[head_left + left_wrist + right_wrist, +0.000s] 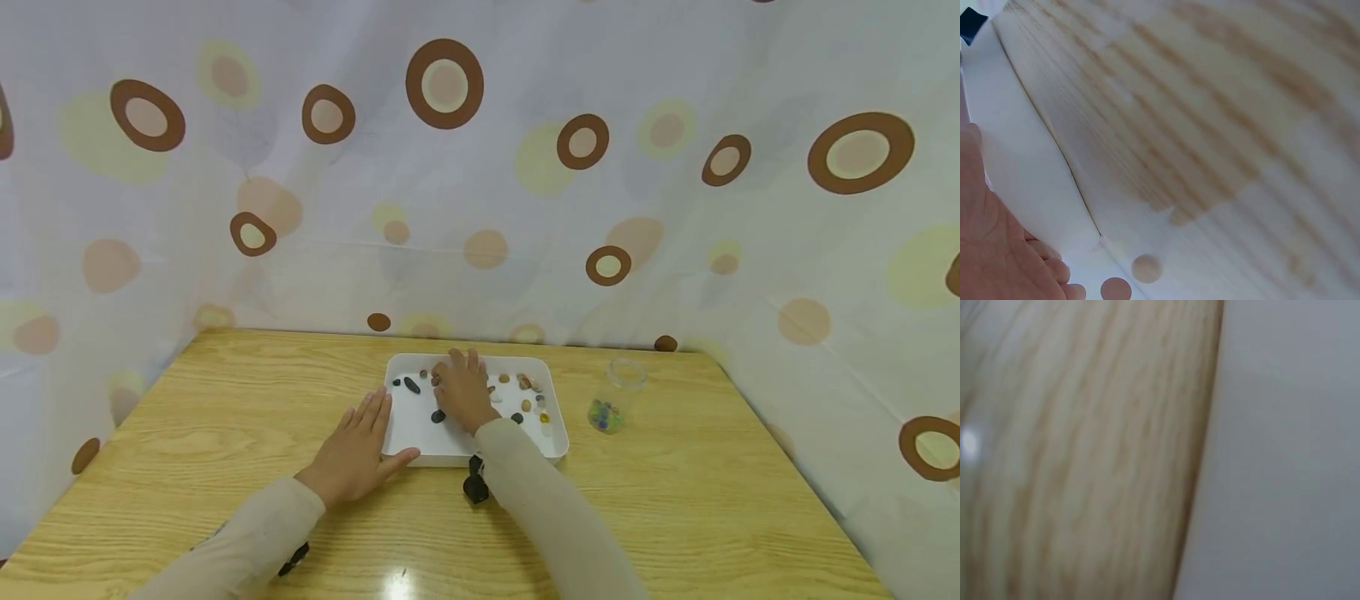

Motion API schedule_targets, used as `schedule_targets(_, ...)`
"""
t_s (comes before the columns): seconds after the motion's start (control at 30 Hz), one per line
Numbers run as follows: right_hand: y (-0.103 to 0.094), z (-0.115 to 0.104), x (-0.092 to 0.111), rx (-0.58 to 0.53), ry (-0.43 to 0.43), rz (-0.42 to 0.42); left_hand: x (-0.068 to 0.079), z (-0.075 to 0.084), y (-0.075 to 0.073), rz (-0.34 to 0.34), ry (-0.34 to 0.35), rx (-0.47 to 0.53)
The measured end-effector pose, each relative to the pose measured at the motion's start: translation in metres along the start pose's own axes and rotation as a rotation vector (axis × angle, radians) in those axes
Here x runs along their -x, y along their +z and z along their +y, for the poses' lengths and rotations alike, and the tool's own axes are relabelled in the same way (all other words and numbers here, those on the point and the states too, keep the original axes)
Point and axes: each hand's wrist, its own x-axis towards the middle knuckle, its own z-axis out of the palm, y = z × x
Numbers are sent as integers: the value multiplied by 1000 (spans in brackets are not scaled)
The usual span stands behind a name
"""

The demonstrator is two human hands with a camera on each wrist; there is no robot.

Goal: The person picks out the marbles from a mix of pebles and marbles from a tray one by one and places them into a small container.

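Note:
My left hand [358, 454] lies against the left front corner of a shallow white tray [423, 460]. Its fingers are straight along the left side, and the thumb reaches over the front rim. In the left wrist view the palm [997, 250] shows beside the tray's outer wall [1022, 144]. My right hand [461, 393] reaches down inside the tray, with a small brown pebble [435, 381] between thumb and forefinger. Around it lie a long black pebble [412, 385], a round black pebble [438, 416] and several brown, white and grey ones. The right wrist view holds only tray wall [1291, 450] and wood.
Right of the tray on the wooden table [697, 483] stands a clear jar [626, 377] with colored glass marbles [604, 416] at its bottom. An amber stone [544, 418] lies near the tray's right wall. A patterned curtain [495, 183] rises behind the table.

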Motion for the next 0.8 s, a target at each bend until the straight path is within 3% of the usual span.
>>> schedule_targets(0.8,-5,2,2,-28,-17,4,-1,1,1,-5,-5,1)
